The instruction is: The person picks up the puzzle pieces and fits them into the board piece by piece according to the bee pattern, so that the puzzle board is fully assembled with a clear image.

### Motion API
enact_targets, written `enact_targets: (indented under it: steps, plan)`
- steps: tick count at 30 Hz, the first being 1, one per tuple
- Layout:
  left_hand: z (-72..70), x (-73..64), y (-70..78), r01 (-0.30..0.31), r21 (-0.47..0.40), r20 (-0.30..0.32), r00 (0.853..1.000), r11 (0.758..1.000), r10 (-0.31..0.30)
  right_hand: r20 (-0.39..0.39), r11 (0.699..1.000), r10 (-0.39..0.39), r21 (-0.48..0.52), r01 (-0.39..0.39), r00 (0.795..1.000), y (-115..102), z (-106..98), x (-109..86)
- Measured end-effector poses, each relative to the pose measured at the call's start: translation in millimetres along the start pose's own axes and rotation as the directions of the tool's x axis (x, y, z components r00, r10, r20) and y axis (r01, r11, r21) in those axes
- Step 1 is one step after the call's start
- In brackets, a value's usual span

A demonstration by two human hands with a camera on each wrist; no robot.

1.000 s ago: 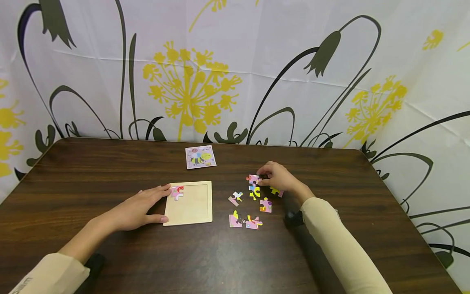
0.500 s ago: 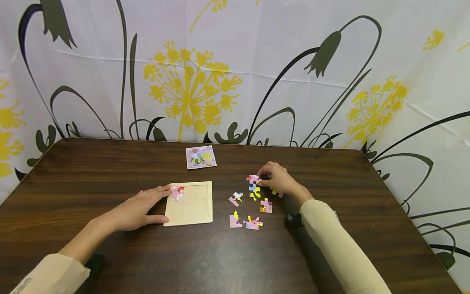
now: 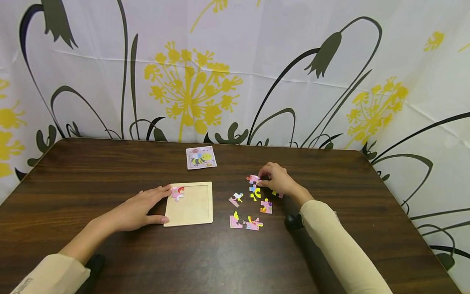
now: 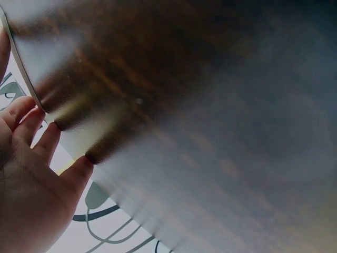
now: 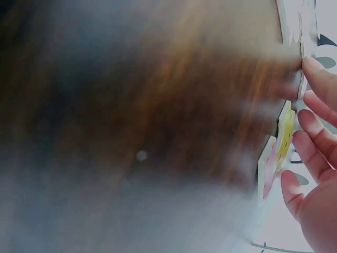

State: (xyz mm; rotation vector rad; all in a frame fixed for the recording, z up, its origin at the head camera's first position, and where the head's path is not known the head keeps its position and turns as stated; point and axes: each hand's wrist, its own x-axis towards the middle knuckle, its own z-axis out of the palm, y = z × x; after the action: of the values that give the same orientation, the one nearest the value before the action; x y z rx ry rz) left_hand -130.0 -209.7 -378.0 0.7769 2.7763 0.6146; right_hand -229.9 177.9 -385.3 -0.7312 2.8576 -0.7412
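My left hand (image 3: 137,210) rests against the left edge of a pale wooden puzzle tray (image 3: 209,204), its fingers stretched out and its thumb at the near corner. One pink and red puzzle piece (image 3: 178,192) lies in the tray's upper left corner. With thumb and forefinger, my right hand (image 3: 278,179) pinches a pink puzzle piece (image 3: 253,179) at its right side. That piece adjoins a blue and yellow piece (image 3: 255,192). Partly hidden below the right hand is a yellow and pink piece (image 3: 278,194). In the right wrist view the fingers (image 5: 321,84) touch a thin piece edge.
Several loose puzzle pieces lie near the right hand, among them a white and pink piece (image 3: 236,199), a pink piece (image 3: 266,206) and a pink and yellow piece (image 3: 254,223). A bee picture card (image 3: 200,157) lies behind the tray on the dark wooden table (image 3: 176,257).
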Motion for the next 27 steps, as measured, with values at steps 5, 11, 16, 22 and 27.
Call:
enact_targets:
  steps: [5,11,16,22,27]
  plan:
    - [0.7,-0.2,-0.7,0.001,-0.003,0.003,1.0,1.0,-0.001,-0.004,1.0,-0.003,0.005,0.003,1.0,1.0,0.5,-1.1]
    - [0.0,-0.2,-0.3,0.004,-0.004,0.003,1.0,1.0,-0.004,-0.006,1.0,-0.013,0.014,0.013,1.0,0.2,-1.0,-2.0]
    - [-0.2,0.5,-0.6,0.007,-0.004,0.006,1.0,1.0,-0.007,0.009,1.0,-0.006,0.016,0.006,1.0,-1.0,-2.8,-1.5]
    - [0.1,0.7,-1.4,0.004,-0.001,0.004,1.0,1.0,-0.004,0.017,1.0,-0.031,0.005,0.031,0.999,-0.3,-3.1,0.2]
    - [-0.3,0.6,-1.3,0.005,-0.003,0.008,1.0,1.0,-0.005,0.022,0.999,-0.045,0.006,0.045,0.999,1.2,-3.2,1.1]
